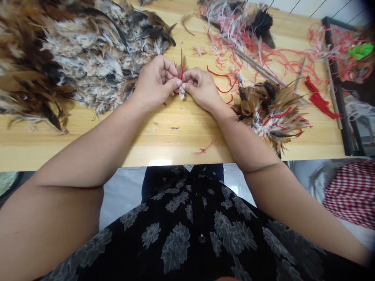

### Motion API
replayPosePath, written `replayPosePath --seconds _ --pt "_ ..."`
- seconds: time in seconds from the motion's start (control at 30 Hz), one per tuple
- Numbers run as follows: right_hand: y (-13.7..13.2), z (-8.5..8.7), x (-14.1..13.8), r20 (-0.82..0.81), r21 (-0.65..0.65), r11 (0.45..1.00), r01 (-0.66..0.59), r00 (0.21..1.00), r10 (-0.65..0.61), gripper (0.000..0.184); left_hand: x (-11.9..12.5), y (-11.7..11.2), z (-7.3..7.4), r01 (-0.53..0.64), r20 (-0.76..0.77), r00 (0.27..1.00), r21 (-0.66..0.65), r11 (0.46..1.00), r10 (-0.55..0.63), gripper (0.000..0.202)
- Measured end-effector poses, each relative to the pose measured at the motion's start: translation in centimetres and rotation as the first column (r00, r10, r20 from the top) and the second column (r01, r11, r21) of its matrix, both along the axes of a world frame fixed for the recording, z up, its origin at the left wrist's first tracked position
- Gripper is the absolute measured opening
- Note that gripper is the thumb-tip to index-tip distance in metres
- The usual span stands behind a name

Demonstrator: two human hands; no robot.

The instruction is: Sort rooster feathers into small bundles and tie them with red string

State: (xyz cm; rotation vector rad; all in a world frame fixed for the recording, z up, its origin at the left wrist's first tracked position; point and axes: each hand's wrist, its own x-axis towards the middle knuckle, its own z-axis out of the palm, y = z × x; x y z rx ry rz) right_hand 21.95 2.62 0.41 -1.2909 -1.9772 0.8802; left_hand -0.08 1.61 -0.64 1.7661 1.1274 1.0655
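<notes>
A: What are the fingers doing?

B: The left hand (155, 84) and the right hand (202, 88) are meeting thumb to thumb over the wooden table (181, 132). Both are pinching a small feather bundle (182, 88) between closed fingertips, with the other fingers curled in. The bundle is sitting right between the two hands, its pale fluffy end poking down and brown tips sticking up behind the knuckles.

A: And the red bit?

B: A red string (182, 72) is showing at the bundle, between the hands. It is probably wrapping around the quills, though the fingers are hiding most of it.

A: What is lying around them?

B: Just beside the left hand, a big heap of loose feathers (73, 50), brown, black and white, is spreading across the table. Near the right wrist a pile of tied bundles (271, 111) is resting, with red threads running through it. Further back, red and white string scraps (234, 35) are tangling around thin sticks (258, 64). One stray red thread (205, 148) is lying near the table edge.
</notes>
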Motion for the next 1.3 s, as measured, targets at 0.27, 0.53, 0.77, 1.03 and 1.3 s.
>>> replayPosePath --seconds 0.27,0.53,0.77,1.03,1.3 --pt "-0.2 0.2 -0.1 -0.003 0.000 0.999 0.045 0.999 -0.045 0.020 0.3 0.5 -0.4 -0.012 0.065 0.998 -0.003 1.000 0.012 0.081" --pt "-0.7 1.5 -0.6 0.092 -0.008 1.000 0.001 0.996 0.000 0.030 0.6 -0.2 0.1 -0.032 0.054 0.998 -0.041 0.999 0.034 0.071" --pt "-0.4 1.5 -0.2 0.108 -0.013 0.998 -0.057 0.992 0.058 0.031 0.6 -0.5 0.5 -0.074 0.016 0.997 -0.106 0.992 0.076 0.048" --pt "-0.7 1.3 0.2 0.036 -0.044 0.995 -0.089 0.995 0.090 0.014 -0.2 -0.7 0.5 -0.005 0.054 0.998 -0.128 0.992 0.012 0.044" --pt "0.2 0.1 0.5 -0.011 -0.028 0.996 -0.081 0.997 0.081 0.018 -0.3 -0.9 1.2 0.005 0.177 0.984 -0.177 0.984 0.026 0.064"
